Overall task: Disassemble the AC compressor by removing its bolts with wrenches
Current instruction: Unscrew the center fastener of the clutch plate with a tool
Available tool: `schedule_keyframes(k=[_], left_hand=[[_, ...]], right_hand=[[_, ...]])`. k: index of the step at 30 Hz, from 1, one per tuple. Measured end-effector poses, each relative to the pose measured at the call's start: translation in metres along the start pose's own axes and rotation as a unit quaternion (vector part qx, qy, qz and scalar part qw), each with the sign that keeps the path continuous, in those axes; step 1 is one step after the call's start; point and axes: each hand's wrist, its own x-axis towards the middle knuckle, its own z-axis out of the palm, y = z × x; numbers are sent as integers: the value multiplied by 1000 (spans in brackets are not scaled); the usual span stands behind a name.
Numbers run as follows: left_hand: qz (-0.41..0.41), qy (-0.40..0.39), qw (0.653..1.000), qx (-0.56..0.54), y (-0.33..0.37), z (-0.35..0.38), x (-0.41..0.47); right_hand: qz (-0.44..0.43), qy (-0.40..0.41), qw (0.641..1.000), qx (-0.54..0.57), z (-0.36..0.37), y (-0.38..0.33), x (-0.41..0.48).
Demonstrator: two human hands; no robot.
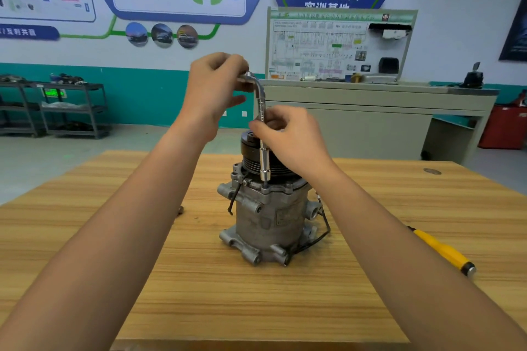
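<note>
A wooden table (370, 279) bears the compressor (266, 214), standing upright at its middle with the black pulley (251, 151) on top. The left hand (212, 88) grips the bent upper end of an L-shaped wrench (262, 128). The right hand (288, 134) pinches its upright shaft, whose socket sits on a bolt (266, 186). A yellow-handled tool (442, 249) lies well apart to the right.

The dull grey cast-metal compressor body (266, 225) carries a black ribbed pulley (258, 151). A shiny silver L-shaped wrench (262, 122) contrasts with the tan, streaky wood-grain tabletop (199, 293). The plastic screwdriver handle (442, 249) is yellow.
</note>
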Motion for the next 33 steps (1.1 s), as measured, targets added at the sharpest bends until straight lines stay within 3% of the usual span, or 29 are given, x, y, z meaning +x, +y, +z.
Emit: schedule_keyframes(k=[4,9,16,20,24,27,31,33], left_hand=[[74,-70,995,13,7,8,-13],[225,-141,957,119,9,29,-15],[159,-113,957,216,5,30,8],[12,-192,977,91,3,11,6],[-35,-187,982,-17,6,3,0],[-29,-128,991,3,0,1,-6],[61,10,992,110,-28,-11,-37],[73,-13,986,149,-47,-16,-59]], right_hand=[[4,-23,1000,11,-2,-2,-1],[-22,-34,999,-19,-3,-7,-3],[13,-41,999,16,-3,-8,2],[0,3,1000,12,-3,-2,1],[-39,-20,999,14,-6,-2,-1],[-19,-38,999,31,-7,1,2],[39,-11,995,86,-8,6,6],[49,9,993,105,-8,7,6]])
